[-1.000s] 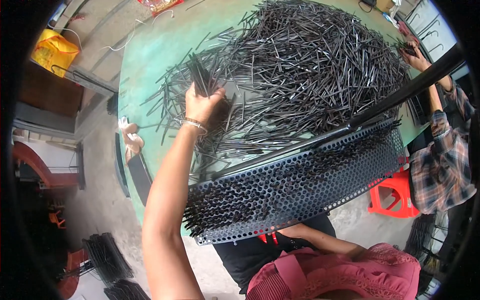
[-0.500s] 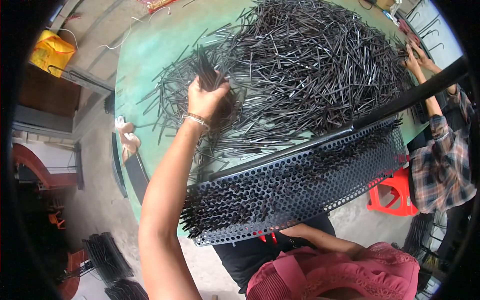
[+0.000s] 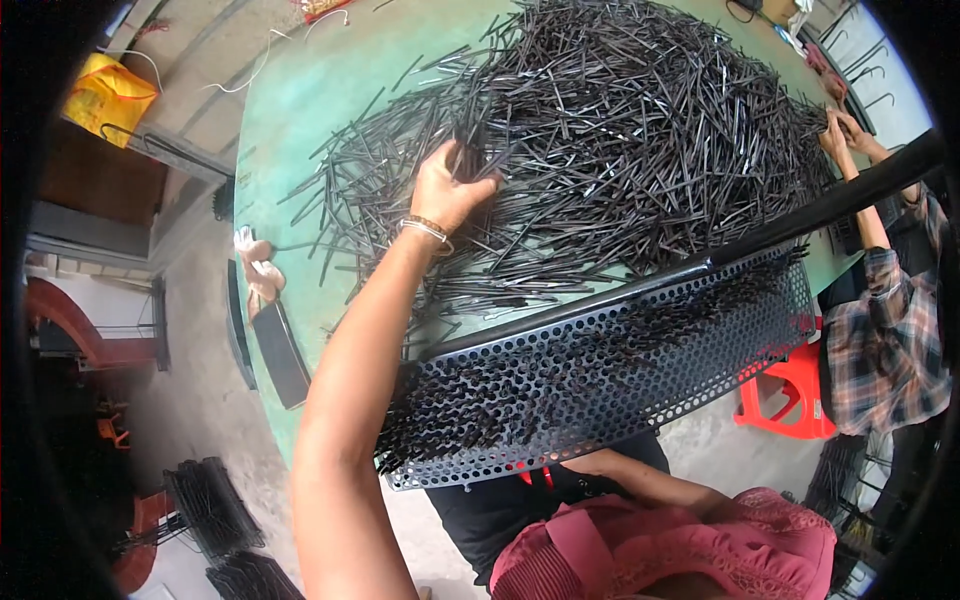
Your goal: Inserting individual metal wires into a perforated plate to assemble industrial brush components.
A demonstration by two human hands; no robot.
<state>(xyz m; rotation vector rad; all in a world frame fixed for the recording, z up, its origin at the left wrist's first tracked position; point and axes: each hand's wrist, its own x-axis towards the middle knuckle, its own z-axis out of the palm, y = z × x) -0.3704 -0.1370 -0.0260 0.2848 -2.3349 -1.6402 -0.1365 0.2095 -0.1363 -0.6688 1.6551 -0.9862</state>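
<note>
My left hand [image 3: 450, 195], with bracelets at the wrist, is over the left part of a big heap of thin black sticks [image 3: 640, 130]. Its thumb and fingers are bent round a bunch of these sticks [image 3: 468, 160], smeared by motion. Between me and the heap lies a curved dark perforated panel [image 3: 600, 365], with short black stubs standing in many of its holes, thickest on its left part. A thick black bar [image 3: 740, 245] runs along the panel's far edge. My right forearm [image 3: 650, 485] passes under the panel's near edge, which hides my right hand.
The heap lies on a green table [image 3: 290, 120]. Pale gloves [image 3: 258, 265] and a dark flat block [image 3: 278, 355] are at its left edge. At the right, a person in a plaid shirt [image 3: 880, 330] has both hands by the heap. A red stool [image 3: 785, 395] stands near them.
My left hand has moved right and slightly down. The bunch that stood up out of it now merges with the heap. The view has shifted slightly.
</note>
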